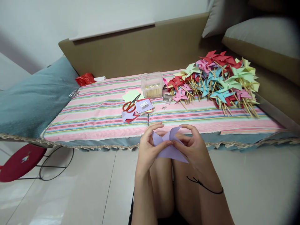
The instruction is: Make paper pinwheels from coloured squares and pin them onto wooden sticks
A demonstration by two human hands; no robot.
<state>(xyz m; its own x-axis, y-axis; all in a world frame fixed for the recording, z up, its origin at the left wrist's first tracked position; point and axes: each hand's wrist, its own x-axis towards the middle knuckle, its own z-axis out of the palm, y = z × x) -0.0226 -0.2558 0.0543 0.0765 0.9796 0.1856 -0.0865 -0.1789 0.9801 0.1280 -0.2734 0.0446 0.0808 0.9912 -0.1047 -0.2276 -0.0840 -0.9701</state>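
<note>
A purple paper pinwheel [170,153], partly folded, is held in the air above my knees. My left hand [150,143] grips its left side, the thumb pressing near the middle. On the other side my right hand [192,145] pinches it, thumb also at the middle and the index finger by a raised blade tip. Both thumbs nearly meet over the centre. Beyond my hands, on the striped cloth [98,115], lie orange-handled scissors [129,106], a stack of coloured paper [145,107] with a small white box on it, and cut purple pieces [128,116].
A clear plastic box [152,85] of sticks stands at mid-cloth, beside a small open box [167,99] and tiny metal bits [164,107]. Finished pinwheels [222,81] are heaped at the right. A red bag [85,79] lies at the back left; a red stool [23,161] is at lower left.
</note>
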